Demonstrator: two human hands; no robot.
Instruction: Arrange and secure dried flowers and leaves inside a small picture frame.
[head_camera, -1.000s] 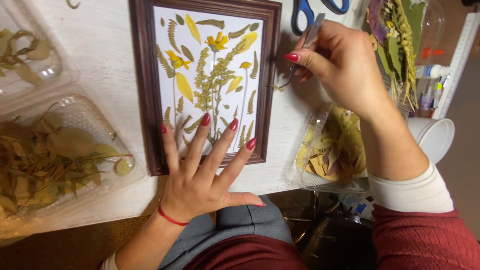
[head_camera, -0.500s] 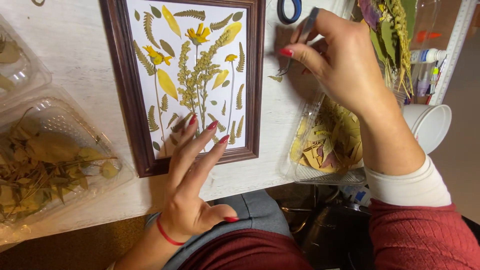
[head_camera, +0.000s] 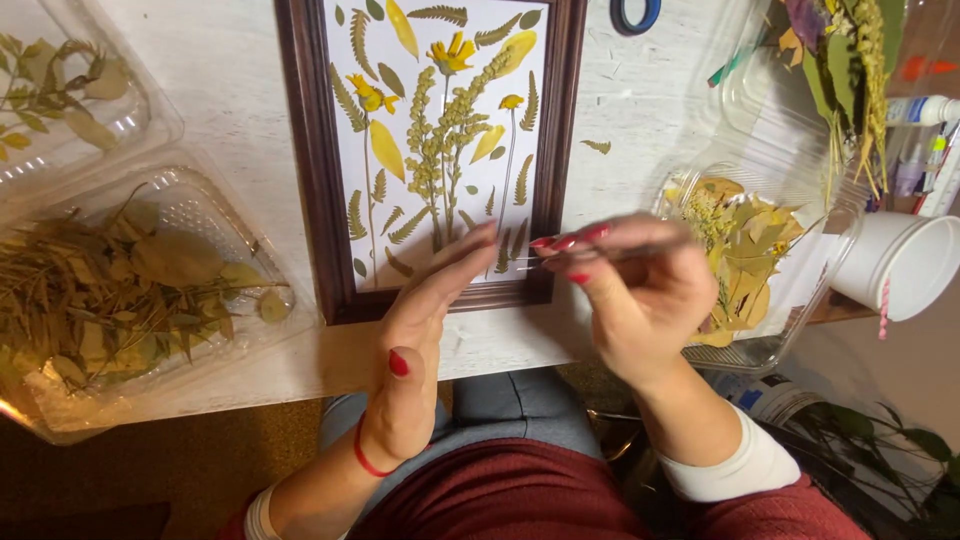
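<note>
A dark wooden frame (head_camera: 310, 170) lies on the white table, holding a white sheet with pressed yellow flowers and green fern leaves (head_camera: 440, 130). My left hand (head_camera: 420, 340) stands edge-on at the frame's lower edge, fingers straight and together, holding nothing. My right hand (head_camera: 640, 300) is just right of it at the frame's lower right corner, pinching thin metal tweezers (head_camera: 560, 258) whose tips point left toward my left fingertips. A small loose leaf (head_camera: 597, 146) lies on the table right of the frame.
A clear plastic tray of dried leaves and stems (head_camera: 130, 290) sits at the left, another tray (head_camera: 60, 90) behind it. A clear box of yellow leaves (head_camera: 745, 250) stands at the right, with a white cup (head_camera: 895, 265), dried flowers (head_camera: 850, 60) and blue scissors (head_camera: 635, 15) beyond.
My right hand came down from the upper right of the frame to its lower right corner. My left hand lifted off the picture, turned edge-on and drew back to the frame's lower edge.
</note>
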